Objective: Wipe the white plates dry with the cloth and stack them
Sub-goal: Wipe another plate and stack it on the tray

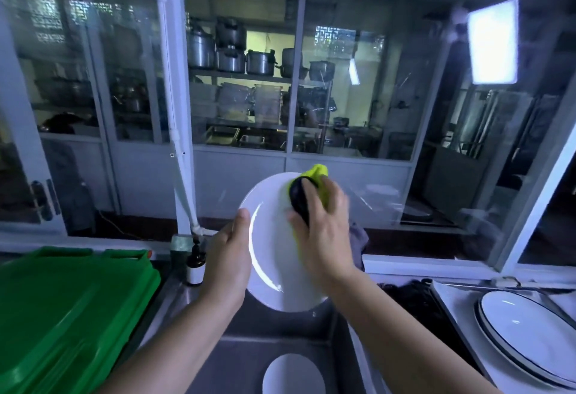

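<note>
White round plate (pixel 274 237) is held up, tilted, face to camera, above the stainless steel sink (pixel 249 325); touching nothing but the two hands and the cloth. Left hand (pixel 229 256) grips its left rim; thumb on the front face, the other fingers hidden behind the plate. Right hand (pixel 324 231) has its fingers (pixel 335 197) curled round a bunched yellow-green cloth (pixel 318 175), pressed on the plate's upper right; a black rounded pad (pixel 299 194) sits under the cloth against the plate, can't tell what it is.

Second white plate (pixel 293 375) lies flat in the sink basin, directly below; partly cut off by the frame edge. Stack of white dark-rimmed plates (pixel 526 334) rests on the worktop right of the sink, well apart from the held plate.

Green plastic bin lid (pixel 68 315) left of the sink; dark bottle with white label (pixel 195 264) upright at the sink's back left corner, just beside the left hand. Grey rag (pixel 358 234) behind the right hand. Behind the glass partition: shelves of steel pots (pixel 230 50).
</note>
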Demonstrator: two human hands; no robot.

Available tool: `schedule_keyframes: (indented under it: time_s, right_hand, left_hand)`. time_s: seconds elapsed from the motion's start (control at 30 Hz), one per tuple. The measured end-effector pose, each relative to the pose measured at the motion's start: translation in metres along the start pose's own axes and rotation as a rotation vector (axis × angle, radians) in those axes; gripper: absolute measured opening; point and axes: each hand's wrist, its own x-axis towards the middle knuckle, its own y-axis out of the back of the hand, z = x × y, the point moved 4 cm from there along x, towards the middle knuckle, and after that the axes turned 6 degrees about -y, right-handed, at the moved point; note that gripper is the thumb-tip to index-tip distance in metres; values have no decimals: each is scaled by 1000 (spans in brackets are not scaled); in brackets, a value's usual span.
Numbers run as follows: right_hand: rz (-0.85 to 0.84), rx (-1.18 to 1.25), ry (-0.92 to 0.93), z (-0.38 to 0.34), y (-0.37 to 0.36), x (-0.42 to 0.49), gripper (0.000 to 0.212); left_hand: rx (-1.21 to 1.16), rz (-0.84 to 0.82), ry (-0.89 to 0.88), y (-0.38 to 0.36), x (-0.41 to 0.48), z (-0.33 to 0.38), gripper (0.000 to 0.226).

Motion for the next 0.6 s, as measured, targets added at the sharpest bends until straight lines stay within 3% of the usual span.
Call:
schedule_keyframes:
  time_s: [0.13,0.3,0.4,0.5,0.6]
  right_hand:
    - [-106,23,350,-47,-34,-13,43]
    - [-161,51,545,-36,-38,-46,35]
    - [-129,13,533,-9,-26,-47,34]
    - [-49,-88,365,14,-14,-28,37]
    - [-15,-160,245,19,-6,-3,46]
  left_hand:
    - [-155,-3,-20,3,30,11,45]
    - [-78,-8,-39,20,54,22,36]
    - [-53,-94,-89,21,53,23,47]
    - [18,-146,-121,16,48,24,55]
    - [108,-171,-114,8,44,23,49]
